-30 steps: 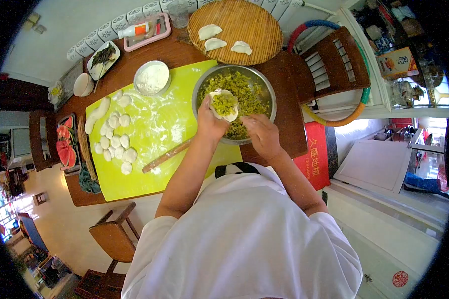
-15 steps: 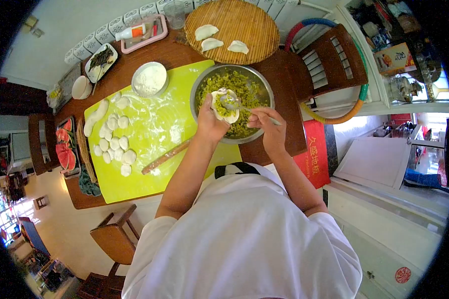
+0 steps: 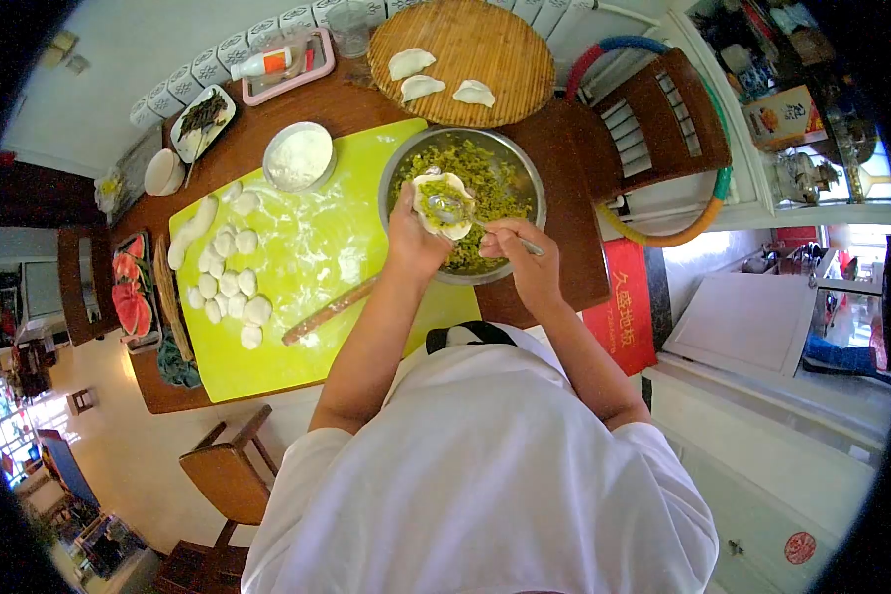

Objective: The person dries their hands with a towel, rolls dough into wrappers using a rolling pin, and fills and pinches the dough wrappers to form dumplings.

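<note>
My left hand [image 3: 418,241] is closed around the near left side of a round dumpling wrapper [image 3: 455,234], cupping it above the metal bowl [image 3: 537,188]. Green filling lies in the wrapper. With my right hand [image 3: 528,259] I grip the handle of a metal spoon [image 3: 447,208], its head pressed onto that filling. More chopped green filling [image 3: 485,163] fills the bowl. To the left, a rolling pin [image 3: 329,311] lies on the yellow-green mat [image 3: 346,238], partly behind my left forearm.
Dough pieces [image 3: 230,283] and a dough roll [image 3: 193,233] lie on the mat near a bowl of flour [image 3: 300,158]. Folded dumplings [image 3: 423,87] rest on a round woven tray [image 3: 515,59]. Watermelon [image 3: 132,307] is at left; a chair [image 3: 653,119] stands right.
My right hand has shifted slightly left and down, turning the spoon so its head sits lower on the filling. My left hand still holds the wrapper, which is tilted a little differently.
</note>
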Motion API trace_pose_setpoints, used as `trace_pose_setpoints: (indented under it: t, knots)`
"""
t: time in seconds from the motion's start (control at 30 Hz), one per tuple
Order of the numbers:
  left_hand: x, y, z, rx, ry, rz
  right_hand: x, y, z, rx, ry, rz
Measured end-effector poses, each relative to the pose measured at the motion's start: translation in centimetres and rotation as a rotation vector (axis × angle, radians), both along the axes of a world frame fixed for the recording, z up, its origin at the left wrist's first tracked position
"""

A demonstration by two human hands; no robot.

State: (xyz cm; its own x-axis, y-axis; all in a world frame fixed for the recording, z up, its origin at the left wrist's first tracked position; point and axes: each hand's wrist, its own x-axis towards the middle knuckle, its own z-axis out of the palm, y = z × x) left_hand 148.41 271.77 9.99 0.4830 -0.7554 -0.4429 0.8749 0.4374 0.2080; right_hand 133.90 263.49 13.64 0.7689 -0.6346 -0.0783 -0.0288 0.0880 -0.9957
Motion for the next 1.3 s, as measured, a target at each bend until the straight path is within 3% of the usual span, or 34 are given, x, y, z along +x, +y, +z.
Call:
trace_pose_setpoints:
  t: [0.1,0.17,0.2,0.27,0.37,0.8,1.07,1.3]
  knots:
    - [0.3,0.3,0.5,-0.048,0.017,0.017,-0.2,0.0,0.5,-0.017,-0.074,0.013]
    - [0.7,0.5,0.5,-0.015,0.034,0.067,-0.6,-0.6,0.7,-0.28,-0.171,-0.031]
    - [0.9,0.6,0.3,-0.015,0.034,0.067,-0.8,-0.9,0.9,-0.28,-0.171,-0.031]
    - [1.3,0.8,-0.2,-0.01,0.03,0.124,-1.0,-1.5,1.2,-0.567,-0.089,0.006]
    - [1.5,0.8,-0.3,-0.026,0.009,0.121,-1.1,-1.9,1.0,-0.775,-0.036,0.087]
    - [2.3,0.8,-0.5,-0.021,0.016,0.158,-2.6,-1.8,1.0,-0.971,0.001,0.287]
    - [2.2,0.6,0.1,-0.032,0.088,0.131,-3.1,-3.3,-3.7,-1.189,0.379,0.218]
    - [1.5,0.9,-0.1,-0.084,0.096,0.112,-3.9,-2.9,-5.9,-1.296,0.349,0.321]
